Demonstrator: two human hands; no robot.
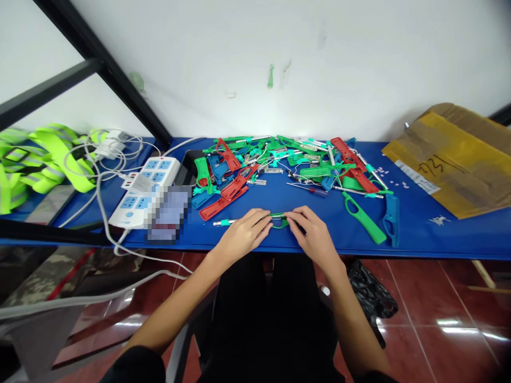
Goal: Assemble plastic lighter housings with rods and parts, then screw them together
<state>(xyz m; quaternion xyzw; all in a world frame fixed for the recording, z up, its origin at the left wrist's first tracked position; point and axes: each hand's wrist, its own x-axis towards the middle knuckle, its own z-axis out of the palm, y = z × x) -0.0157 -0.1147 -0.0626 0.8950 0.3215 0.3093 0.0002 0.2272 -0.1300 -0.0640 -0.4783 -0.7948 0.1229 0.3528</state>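
Observation:
Between my hands, near the table's front edge, is a green long-nosed lighter (278, 218) lying sideways. Its metal tube (219, 223) sticks out to the left past my fingers. My left hand (246, 230) is closed on the lighter's left part, thumb and fingers pinching it. My right hand (311, 232) grips the right end, which its fingers mostly hide. Just beyond my hands lie a screwdriver (313, 190) and a loose pile of red, green and blue lighter casings (231, 186). A whole-looking green lighter handle (365, 218) and a blue casing (392, 218) rest to the right.
At left stand a white power strip (162, 178) with tangled cables, a phone (170, 215) and fluorescent yellow straps (69, 157). A taped cardboard box (459, 159) sits at the right of the blue table (415, 236). Under it, a black plastic bag (371, 292) lies on the floor.

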